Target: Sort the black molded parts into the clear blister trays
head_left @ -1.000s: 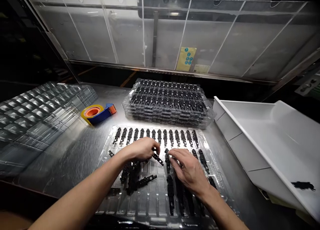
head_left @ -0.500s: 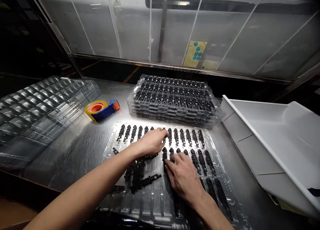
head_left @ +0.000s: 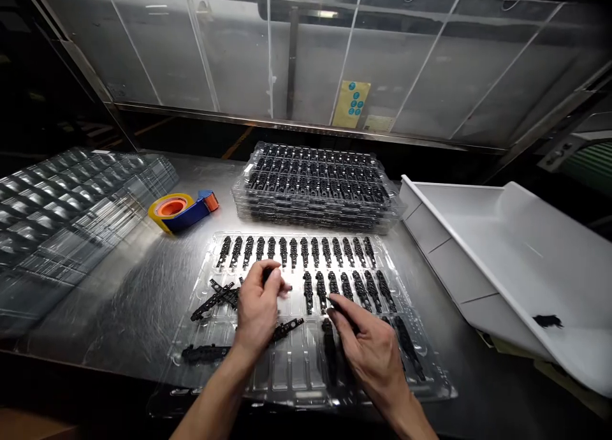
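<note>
A clear plastic tray lies before me with black perforated plastic parts set in its pockets. The far row is filled, and the middle row holds parts on its right side. My left hand is curled over the tray's middle, closed on a black plastic part whose dark end shows by the fingers. Loose black parts lie crosswise around it. Over the right half, my right hand pinches a dark piece between thumb and forefinger, probably another black part, mostly hidden. Its fingertips are close to the middle row.
Behind the tray stands a stack of filled clear trays. A tape dispenser sits to its left, beside stacked clear trays. On the right is a white bin with a black part inside. A clear panel rises behind.
My left hand has drawn back from the far row toward the middle of the tray. My right hand has lifted a little off the parts. The view has shifted to the right.
</note>
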The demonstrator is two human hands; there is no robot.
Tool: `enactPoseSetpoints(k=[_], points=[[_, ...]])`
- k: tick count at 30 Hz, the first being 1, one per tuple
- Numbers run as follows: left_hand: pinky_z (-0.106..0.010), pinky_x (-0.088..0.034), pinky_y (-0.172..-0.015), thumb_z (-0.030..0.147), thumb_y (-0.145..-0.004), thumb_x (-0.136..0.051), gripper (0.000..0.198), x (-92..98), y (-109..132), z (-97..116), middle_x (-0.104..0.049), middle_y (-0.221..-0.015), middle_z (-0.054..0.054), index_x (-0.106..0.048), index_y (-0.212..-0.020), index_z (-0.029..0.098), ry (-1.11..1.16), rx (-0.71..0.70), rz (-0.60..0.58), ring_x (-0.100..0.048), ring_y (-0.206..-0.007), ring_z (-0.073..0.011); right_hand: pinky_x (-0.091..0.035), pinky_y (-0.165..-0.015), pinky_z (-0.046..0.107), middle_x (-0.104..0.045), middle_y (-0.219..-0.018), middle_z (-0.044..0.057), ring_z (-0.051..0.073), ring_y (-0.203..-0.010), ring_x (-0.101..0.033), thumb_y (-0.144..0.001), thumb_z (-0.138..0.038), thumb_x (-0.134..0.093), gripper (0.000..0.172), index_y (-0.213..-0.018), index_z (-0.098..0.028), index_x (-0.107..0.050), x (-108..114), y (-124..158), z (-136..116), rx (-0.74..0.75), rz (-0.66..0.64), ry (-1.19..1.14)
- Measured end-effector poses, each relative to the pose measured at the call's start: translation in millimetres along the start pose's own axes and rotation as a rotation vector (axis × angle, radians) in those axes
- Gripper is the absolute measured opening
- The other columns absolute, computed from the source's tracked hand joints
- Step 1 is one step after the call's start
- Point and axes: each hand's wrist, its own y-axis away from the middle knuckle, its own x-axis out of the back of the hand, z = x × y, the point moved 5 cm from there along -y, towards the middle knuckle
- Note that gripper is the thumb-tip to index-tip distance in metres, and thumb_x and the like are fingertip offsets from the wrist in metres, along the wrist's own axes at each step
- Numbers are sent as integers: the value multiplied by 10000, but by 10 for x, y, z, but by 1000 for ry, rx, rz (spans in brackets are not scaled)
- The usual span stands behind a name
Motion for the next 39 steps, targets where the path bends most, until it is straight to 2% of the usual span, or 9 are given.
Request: enactPoseSetpoints(k=[5,10,14,22,25,28,30,34,39], points=[[-348,-472,-640,243,-806,-609,115,87,178,-90,-623,-943,-85,-613,-906,186,-1172,-170,-392,-627,-787,-261,-465,-574,261,-636,-712,49,149,-628,-555,-911,-152,-433,318,-1122,-200,-666,92,38,-76,510,-235,387],[-337,-455,-651,206,-906,-403,202,46,160,-101,-615,-908,-80,-601,-867,192,-1293,-209,-440,-635,-771,-237,-472,-858,342,-650,-1006,60,197,-982,-529,-868,-96,-449,419,-1259,-222,-534,-130,11,-222,558,-571,220],[-338,-448,-645,194,-799,-573,143,58,136,-132,-629,-939,-82,-604,-939,197,-1289,-194,-462,-642,-806,-270,-480,-785,354,-669,-900,50,198,-904,-533,-924,-135,-428,308,-1182,-222,-572,-259,28,-126,505,-473,228],[-269,-412,-658,157,-761,-588,145,69,158,-14,-669,-821,2,-614,-880,235,-1100,-160,-496,-624,-793,-190,-463,-845,434,-616,-1059,85,254,-990,-520,-891,-201,-526,148,-967,-220,-652,-224,106,-46,377,-182,261],[-241,-379,-616,156,-728,-633,178,13,194,41,-649,-734,46,-609,-879,246,-860,-115,-577,-591,-711,-152,-509,-785,337,-647,-990,49,188,-892,-593,-903,-260,-541,268,-1166,-235,-590,-209,52,-86,154,-256,-74],[-237,-379,-618,129,-712,-622,191,-34,223,17,-638,-712,46,-608,-876,226,-646,-54,-663,-570,-667,-138,-528,-721,274,-682,-886,8,157,-803,-639,-897,-272,-541,167,-1020,-233,-647,-188,16,-108,-17,-313,-239],[-238,-393,-640,183,-754,-601,180,41,213,-13,-624,-758,34,-606,-929,223,-534,-7,-582,-560,-696,-137,-534,-649,259,-685,-819,11,157,-737,-646,-887,-275,-542,132,-875,-215,-659,-119,23,-100,-48,-224,-191],[-230,-397,-634,242,-796,-548,351,352,266,-165,-536,-903,23,-546,-1147,240,-111,236,-279,-506,-677,-102,-526,-526,248,-667,-785,63,151,-622,-623,-913,-267,-485,179,-914,-169,-635,-54,185,-121,63,16,-7],[-212,-412,-714,216,-802,-540,379,454,395,-329,-593,-820,1,-568,-1175,154,205,307,-143,-517,-665,-84,-467,-520,264,-631,-719,39,156,-576,-593,-924,-286,-459,192,-866,-198,-620,-184,398,-207,47,-22,175]])
